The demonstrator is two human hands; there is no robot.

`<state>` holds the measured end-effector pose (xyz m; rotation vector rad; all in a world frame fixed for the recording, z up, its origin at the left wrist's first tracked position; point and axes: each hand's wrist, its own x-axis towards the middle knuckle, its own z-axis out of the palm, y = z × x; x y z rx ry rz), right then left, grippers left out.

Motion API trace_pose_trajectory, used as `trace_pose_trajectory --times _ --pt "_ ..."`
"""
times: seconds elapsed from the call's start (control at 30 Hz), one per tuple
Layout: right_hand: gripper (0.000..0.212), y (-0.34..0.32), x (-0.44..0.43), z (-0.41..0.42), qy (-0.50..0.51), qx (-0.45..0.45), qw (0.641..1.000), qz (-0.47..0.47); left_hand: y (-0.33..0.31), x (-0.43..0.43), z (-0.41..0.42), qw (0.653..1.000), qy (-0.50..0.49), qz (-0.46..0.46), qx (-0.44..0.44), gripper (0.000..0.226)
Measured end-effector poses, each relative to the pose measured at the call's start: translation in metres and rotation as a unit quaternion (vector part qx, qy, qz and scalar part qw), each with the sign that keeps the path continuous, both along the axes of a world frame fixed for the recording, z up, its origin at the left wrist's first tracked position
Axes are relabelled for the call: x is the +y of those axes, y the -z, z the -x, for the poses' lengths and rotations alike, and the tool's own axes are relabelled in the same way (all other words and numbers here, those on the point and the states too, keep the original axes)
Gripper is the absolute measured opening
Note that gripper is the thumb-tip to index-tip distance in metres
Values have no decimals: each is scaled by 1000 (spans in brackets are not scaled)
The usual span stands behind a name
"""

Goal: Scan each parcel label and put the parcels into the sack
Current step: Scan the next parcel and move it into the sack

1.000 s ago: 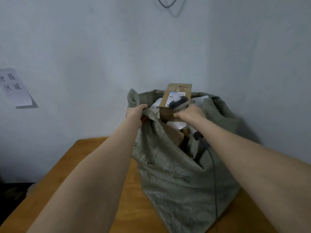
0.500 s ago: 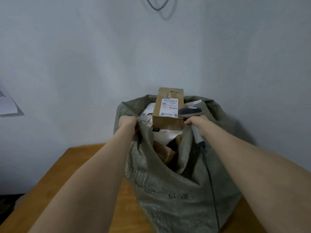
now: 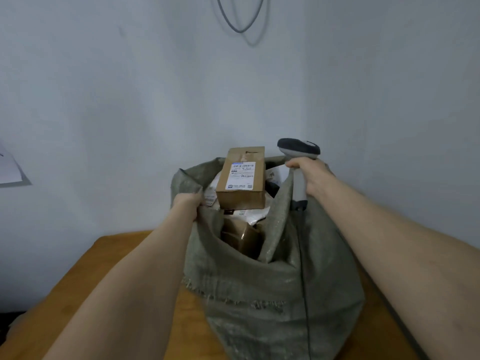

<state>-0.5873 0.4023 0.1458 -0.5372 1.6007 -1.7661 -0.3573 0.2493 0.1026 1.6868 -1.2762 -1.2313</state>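
A grey-green woven sack (image 3: 272, 287) stands open on a wooden table (image 3: 78, 294), filled with several parcels. On top lies a brown cardboard box (image 3: 242, 178) with its white label facing me. A darker brown parcel (image 3: 242, 239) and white mailers show lower in the opening. My left hand (image 3: 185, 203) grips the sack's left rim. My right hand (image 3: 311, 175) holds a grey barcode scanner (image 3: 298, 152) by its handle, just right of the box and clear of it, with its cable running down the sack.
A pale wall stands right behind the sack, with a grey cable loop (image 3: 240, 19) hanging high on it. A paper sheet (image 3: 10, 170) is fixed to the wall at far left. The table's left edge drops to a dark floor.
My right hand has lifted the scanner up and to the right, away from the box's label. The box now rests on top of the parcels. My left hand stays on the rim.
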Motion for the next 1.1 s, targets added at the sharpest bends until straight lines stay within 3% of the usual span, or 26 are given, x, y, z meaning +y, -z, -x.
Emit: trace_pose_trajectory --times 0.07,0.17,0.27,0.33,0.4,0.53,0.73,0.8,0.93,0.97,1.03,1.1 --pt "33 -14 -1 -9 -11 13 999 31 -39 21 6 996 9 64 63 15" --pt "25 -28 -4 -20 -36 46 997 53 -90 37 15 981 67 148 106 20" --pt "15 -21 -5 -26 -94 80 992 7 -81 55 17 982 163 98 6 4" --pt "15 -18 0 -28 -116 89 989 -24 -67 60 21 976 190 74 -73 18" --pt "21 -23 7 -21 -115 82 989 -36 -62 56 26 976 172 103 -83 21" --pt "40 -38 9 15 -59 66 995 -36 -76 24 27 966 121 167 -154 41" --pt "47 -7 -27 71 20 57 991 -117 -78 -33 55 930 151 181 -283 37" --pt "59 17 -48 89 20 39 984 -172 -74 -44 62 936 159 153 -273 42" --pt "123 79 -112 155 -1 23 965 -260 -54 -90 73 928 223 76 -288 53" --pt "125 86 -121 160 -11 21 962 -272 -51 -93 75 932 224 39 -282 52" --pt "91 82 -124 148 -50 32 952 -299 -45 -102 76 945 217 -10 -245 36" --pt "78 68 -119 130 -51 48 949 -306 -39 -108 80 943 226 -17 -243 20"
